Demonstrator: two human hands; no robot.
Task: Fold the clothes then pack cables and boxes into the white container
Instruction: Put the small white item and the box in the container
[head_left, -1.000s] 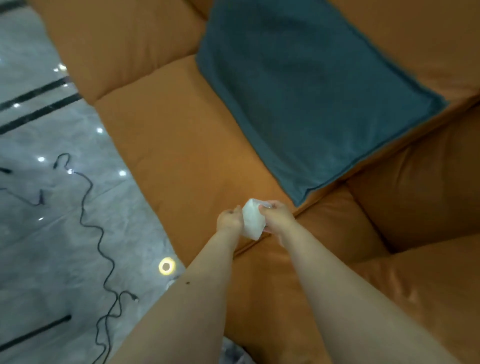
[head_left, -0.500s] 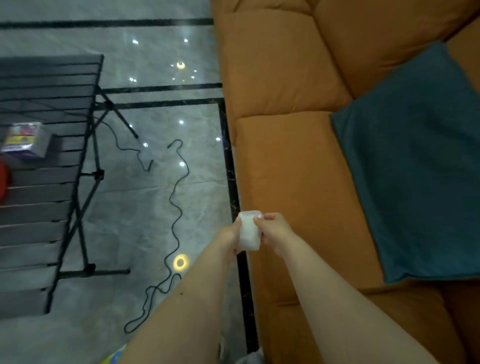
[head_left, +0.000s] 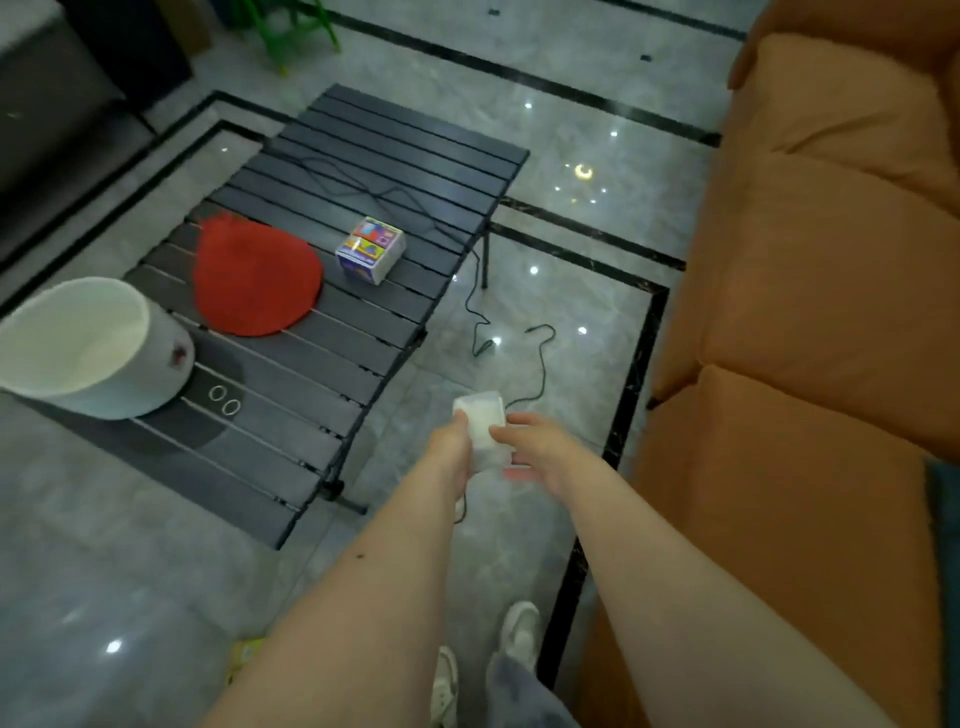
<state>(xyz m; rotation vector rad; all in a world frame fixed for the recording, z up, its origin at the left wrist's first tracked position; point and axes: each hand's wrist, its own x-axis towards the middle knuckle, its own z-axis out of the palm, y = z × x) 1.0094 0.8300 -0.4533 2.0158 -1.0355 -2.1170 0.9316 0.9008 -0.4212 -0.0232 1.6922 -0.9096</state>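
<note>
I hold a small white box (head_left: 485, 427) out over the floor. My left hand (head_left: 448, 446) grips its left side and my right hand (head_left: 535, 446) pinches its right side. The white container (head_left: 83, 345) stands on the near left corner of the black slatted table (head_left: 405, 156), its inside showing nothing. A colourful box (head_left: 370, 250) sits near the table's right edge. A black cable (head_left: 363, 189) lies across the tabletop and trails off its right edge. Another black cable (head_left: 540, 358) snakes on the floor beyond my hands.
A red round cloth (head_left: 257, 278) lies on the table beside the container, and two small rings (head_left: 224, 400) lie near the front. The orange sofa (head_left: 810, 291) fills the right side. My feet (head_left: 514, 634) stand on the grey tiled floor between table and sofa.
The view has swung left from the sofa and its teal cloth to the table. Both hands kept hold of the white box and now carry it over the floor.
</note>
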